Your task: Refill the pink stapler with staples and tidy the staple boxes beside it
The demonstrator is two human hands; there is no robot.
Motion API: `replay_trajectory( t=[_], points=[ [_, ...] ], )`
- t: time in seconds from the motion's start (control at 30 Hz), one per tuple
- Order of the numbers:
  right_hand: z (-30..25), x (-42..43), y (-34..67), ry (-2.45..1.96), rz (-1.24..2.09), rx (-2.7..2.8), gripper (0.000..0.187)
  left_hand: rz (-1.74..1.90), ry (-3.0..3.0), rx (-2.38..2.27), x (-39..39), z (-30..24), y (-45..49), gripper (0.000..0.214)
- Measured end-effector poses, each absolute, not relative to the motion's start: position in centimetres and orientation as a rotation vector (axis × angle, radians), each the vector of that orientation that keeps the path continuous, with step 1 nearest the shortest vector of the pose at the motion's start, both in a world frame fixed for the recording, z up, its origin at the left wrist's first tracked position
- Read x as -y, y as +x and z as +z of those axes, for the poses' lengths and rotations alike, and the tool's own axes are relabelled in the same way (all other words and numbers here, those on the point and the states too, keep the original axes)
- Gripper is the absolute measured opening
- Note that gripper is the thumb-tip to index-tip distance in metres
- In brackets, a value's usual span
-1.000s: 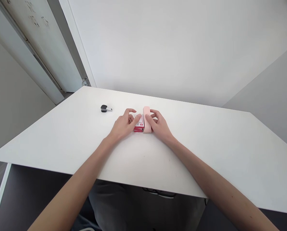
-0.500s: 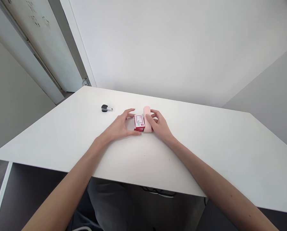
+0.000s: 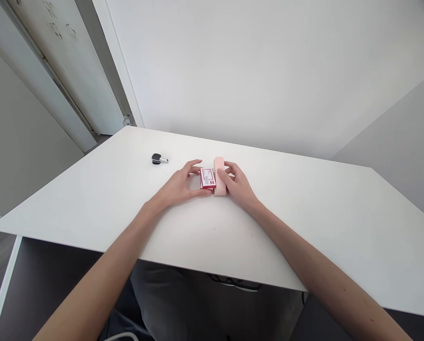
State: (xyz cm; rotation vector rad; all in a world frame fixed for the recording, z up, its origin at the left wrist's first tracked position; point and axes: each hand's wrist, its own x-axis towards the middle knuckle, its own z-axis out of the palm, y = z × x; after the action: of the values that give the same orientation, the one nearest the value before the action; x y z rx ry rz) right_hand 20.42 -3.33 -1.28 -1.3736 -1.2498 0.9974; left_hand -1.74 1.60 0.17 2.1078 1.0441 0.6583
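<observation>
Near the middle of the white table (image 3: 183,237), two small red-and-white boxes (image 3: 208,177) lie stacked, the upper one slightly askew on the lower. My left hand (image 3: 181,185) curves around the stack from the left. Its thumb lies along the near side and other fingers reach the far left corner, with the index finger raised. Directly against the boxes' right side is a pink stapler (image 3: 219,177), long and rounded, pointing away from me. My right hand (image 3: 237,183) grips it from the right, thumb on top and fingers curled behind its far side, partly hidden.
A small black-and-silver object (image 3: 159,159) lies on the table to the left, beyond my left hand. A white wall (image 3: 250,71) rises behind the table's back edge. Under the front edge my legs (image 3: 158,298) show.
The view has shifted slightly, moving everything a little to the right. My left thumb sits a bit closer along the boxes' near side. Both hands otherwise keep their places.
</observation>
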Motion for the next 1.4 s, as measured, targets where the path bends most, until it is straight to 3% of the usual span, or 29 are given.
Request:
replay_trajectory(
  t=[0.33, 1.23, 1.4],
  points=[
    [-1.3, 3.4, 20.43, -1.382, 0.994, 1.249, 0.065, 0.675, 2.077, -0.936, -1.53, 0.31, -1.81, 0.086],
    [-1.15, 3.55, 20.38, -1.41, 0.968, 1.261, 0.062, 0.721, 2.137, -1.006, -1.71, -0.08, -2.02, 0.104],
    [-1.24, 3.53, 20.38, -1.412, 0.958, 1.259, 0.062, 0.682, 2.101, -1.142, -1.77, 0.09, -2.0, 0.077]
  ],
)
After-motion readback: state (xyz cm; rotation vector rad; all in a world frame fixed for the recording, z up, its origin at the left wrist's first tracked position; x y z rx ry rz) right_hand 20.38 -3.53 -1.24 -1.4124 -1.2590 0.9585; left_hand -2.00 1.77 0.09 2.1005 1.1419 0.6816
